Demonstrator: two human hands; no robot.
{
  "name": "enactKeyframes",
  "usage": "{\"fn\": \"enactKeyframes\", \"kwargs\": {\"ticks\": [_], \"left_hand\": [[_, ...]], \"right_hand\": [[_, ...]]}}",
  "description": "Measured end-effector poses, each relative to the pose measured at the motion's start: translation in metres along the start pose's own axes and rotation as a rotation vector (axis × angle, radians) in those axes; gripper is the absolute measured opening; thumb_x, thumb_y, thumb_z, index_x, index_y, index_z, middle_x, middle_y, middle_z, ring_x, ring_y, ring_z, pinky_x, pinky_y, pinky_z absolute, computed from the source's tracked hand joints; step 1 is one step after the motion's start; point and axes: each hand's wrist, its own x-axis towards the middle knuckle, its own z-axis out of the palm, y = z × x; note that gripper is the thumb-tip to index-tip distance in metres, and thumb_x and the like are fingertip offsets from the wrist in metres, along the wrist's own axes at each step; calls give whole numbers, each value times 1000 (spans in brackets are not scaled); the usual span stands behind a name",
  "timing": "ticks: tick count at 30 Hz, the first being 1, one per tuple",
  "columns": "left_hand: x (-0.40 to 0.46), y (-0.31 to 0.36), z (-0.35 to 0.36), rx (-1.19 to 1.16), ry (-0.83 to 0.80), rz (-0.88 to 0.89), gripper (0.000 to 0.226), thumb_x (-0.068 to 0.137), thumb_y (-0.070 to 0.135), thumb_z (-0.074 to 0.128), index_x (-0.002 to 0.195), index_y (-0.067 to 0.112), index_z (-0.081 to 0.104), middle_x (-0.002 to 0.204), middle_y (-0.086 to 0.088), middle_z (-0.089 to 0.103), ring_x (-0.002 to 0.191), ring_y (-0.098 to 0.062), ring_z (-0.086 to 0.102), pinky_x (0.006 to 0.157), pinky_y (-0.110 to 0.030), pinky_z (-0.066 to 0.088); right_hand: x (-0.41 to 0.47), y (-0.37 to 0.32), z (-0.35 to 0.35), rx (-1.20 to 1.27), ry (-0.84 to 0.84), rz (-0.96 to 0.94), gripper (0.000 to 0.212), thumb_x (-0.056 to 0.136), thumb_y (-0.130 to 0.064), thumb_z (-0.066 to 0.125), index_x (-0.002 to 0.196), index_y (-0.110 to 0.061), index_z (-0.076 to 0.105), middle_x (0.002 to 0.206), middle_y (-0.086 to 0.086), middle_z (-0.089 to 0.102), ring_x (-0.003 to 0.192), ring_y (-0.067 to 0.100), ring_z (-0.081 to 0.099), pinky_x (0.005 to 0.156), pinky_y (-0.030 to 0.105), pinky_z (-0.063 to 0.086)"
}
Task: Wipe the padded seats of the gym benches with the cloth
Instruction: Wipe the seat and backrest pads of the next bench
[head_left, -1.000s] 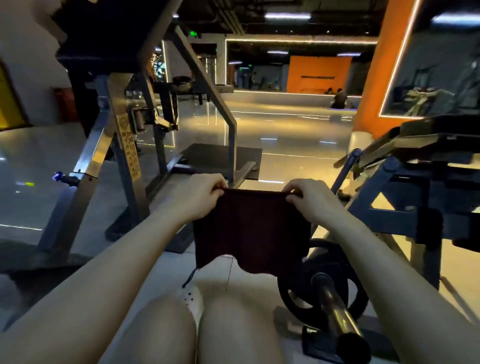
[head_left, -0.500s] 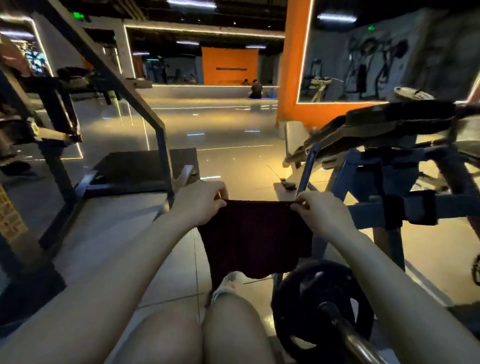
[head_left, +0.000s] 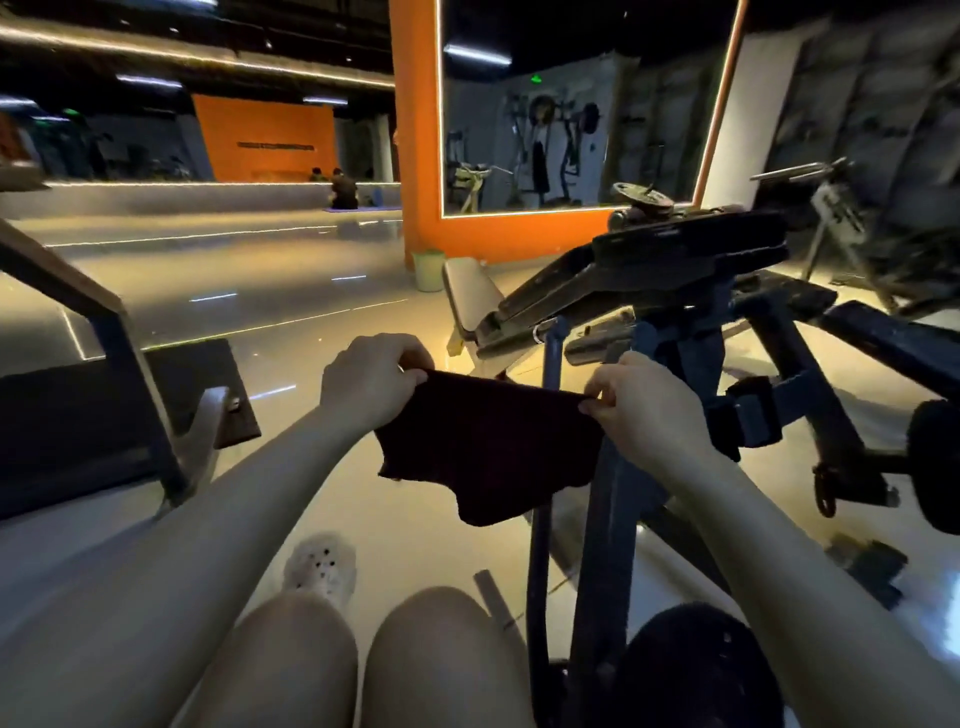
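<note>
- Left hand (head_left: 371, 382) and right hand (head_left: 641, 402) each pinch a top corner of the dark maroon cloth (head_left: 488, 441) — stretched out, hanging mid-air.
- Blue-framed bench's black padded seat (head_left: 675, 249) looks untouched — wiping seemingly all ahead.

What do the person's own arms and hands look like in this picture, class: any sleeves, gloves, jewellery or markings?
Both forearms are bare as far as the frame shows, with no sleeves in sight. The left hand and right hand wear no gloves. No watch, bracelet or marking is visible on either wrist. The light is too dim to rule out a ring.
</note>
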Motion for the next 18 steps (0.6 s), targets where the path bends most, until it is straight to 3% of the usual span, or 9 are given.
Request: {"fn": "enactKeyframes", "kwargs": {"ticks": [3, 9, 13, 18], "left_hand": [[42, -18, 5, -71, 52, 46, 11, 92, 23, 62, 98, 30, 68, 105, 5, 67, 101, -20, 59, 80, -36, 49], [133, -55, 16, -227, 49, 165, 11, 91, 21, 64, 99, 27, 70, 103, 5, 68, 96, -18, 60, 76, -33, 46], [194, -58, 26, -342, 55, 299, 17, 91, 19, 65, 89, 36, 63, 93, 13, 63, 90, -9, 56, 74, -27, 44], [272, -52, 45, -446, 61, 397, 14, 90, 20, 66, 89, 35, 66, 92, 13, 66, 92, -12, 61, 86, -40, 51]], "right_hand": [[30, -12, 8, -3, 97, 76, 17, 97, -34, 55, 107, -24, 66, 96, 1, 67, 83, 21, 61, 64, 32, 45], [104, -42, 34, 228, 327, 178, 14, 95, -21, 61, 105, -14, 68, 90, 4, 69, 81, 20, 64, 73, 43, 56], [146, -41, 44, 334, 443, 261, 10, 94, -18, 63, 101, -16, 69, 85, -3, 67, 78, 12, 65, 72, 40, 59], [199, -31, 55, 380, 640, 329, 14, 94, -16, 62, 107, -18, 68, 90, -7, 68, 83, 8, 66, 76, 34, 59]]}}
